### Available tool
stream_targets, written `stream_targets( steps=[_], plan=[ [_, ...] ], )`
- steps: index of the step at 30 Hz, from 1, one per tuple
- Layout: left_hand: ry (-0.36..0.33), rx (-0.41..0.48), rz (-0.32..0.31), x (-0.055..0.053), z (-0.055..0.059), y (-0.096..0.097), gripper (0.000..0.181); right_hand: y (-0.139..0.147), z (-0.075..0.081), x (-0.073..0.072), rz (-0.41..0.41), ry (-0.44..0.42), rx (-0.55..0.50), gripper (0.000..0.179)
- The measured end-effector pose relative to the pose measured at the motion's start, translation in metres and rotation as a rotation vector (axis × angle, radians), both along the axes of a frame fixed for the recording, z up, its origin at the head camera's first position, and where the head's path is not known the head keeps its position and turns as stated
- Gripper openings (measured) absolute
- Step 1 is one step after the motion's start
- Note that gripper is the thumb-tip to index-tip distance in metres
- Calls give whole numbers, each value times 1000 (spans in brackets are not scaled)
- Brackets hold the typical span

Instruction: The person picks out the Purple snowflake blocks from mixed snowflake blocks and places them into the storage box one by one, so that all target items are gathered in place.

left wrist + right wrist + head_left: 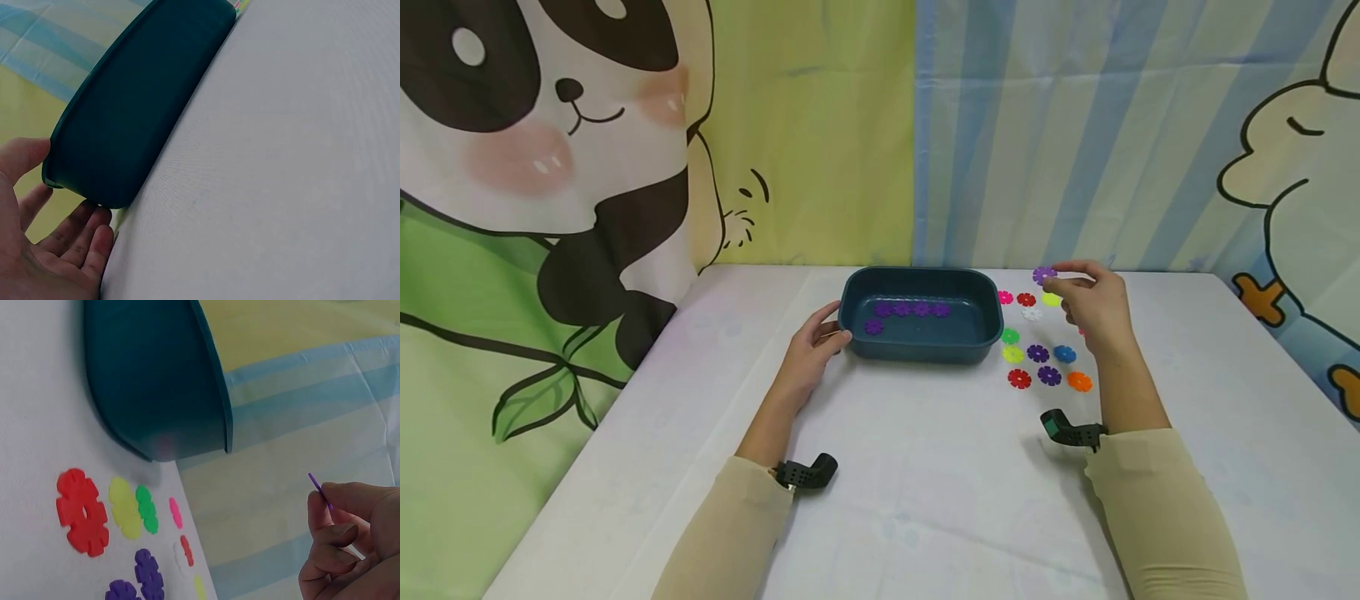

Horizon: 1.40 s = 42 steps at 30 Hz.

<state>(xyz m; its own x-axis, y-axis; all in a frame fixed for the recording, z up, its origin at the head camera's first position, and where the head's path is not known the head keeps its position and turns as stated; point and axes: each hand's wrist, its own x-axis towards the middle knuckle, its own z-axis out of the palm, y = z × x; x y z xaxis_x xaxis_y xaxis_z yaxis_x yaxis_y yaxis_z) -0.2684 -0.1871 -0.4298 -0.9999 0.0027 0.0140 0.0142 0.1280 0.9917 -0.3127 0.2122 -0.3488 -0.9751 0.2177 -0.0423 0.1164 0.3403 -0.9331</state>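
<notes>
My right hand (1093,304) pinches a purple flower-shaped plastic disc (1043,275) between thumb and fingertips. In the right wrist view this purple disc (320,490) is seen edge-on, raised off the table. My left hand (812,346) holds the left end of a dark teal plastic basin (917,350). The left wrist view shows its thumb at the rim of the basin (125,112) and other fingers against the lower end. Inside the basin lie several purple discs (901,309), most of them in a row and one (873,327) in front.
Right of the basin, several loose discs lie on the white table (925,483), among them a red disc (1019,379), an orange disc (1079,382), a blue disc (1064,354) and purple discs (1049,376). Behind the table hangs a printed curtain (820,133).
</notes>
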Motion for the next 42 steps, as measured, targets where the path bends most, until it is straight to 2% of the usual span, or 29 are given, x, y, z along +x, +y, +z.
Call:
stream_targets(
  steps=[9, 11, 17, 20, 23, 29, 31, 36, 42],
  plan=[
    [-44, 5, -1, 2, 2, -1, 62, -15, 8, 5, 24, 23, -32, 51],
    [-53, 6, -3, 4, 6, -1, 63, -18, 8, 6, 37, 29, -39, 51],
    [-58, -13, -10, 19, 31, 5, 62, -26, 9, 4, 41, 46, -51, 49],
    [-56, -17, -7, 22, 35, 7, 62, -31, 10, 4, 49, 51, -57, 51],
    [-54, -14, -7, 20, 31, 6, 62, -36, 10, 4, 61, 62, -61, 51],
    [-40, 7, -6, 2, 6, 0, 63, -47, 11, 4, 79, 79, -92, 48],
    [-31, 13, -4, 0, 2, -1, 63, -51, 12, 4, 87, 73, -97, 48],
    [-14, 12, -1, 0, 0, 0, 61, -59, 14, 2, 96, 45, -100, 49],
    [1, 3, -2, 1, 1, 0, 59, -67, 15, 1, 118, 51, -135, 45]
  ],
)
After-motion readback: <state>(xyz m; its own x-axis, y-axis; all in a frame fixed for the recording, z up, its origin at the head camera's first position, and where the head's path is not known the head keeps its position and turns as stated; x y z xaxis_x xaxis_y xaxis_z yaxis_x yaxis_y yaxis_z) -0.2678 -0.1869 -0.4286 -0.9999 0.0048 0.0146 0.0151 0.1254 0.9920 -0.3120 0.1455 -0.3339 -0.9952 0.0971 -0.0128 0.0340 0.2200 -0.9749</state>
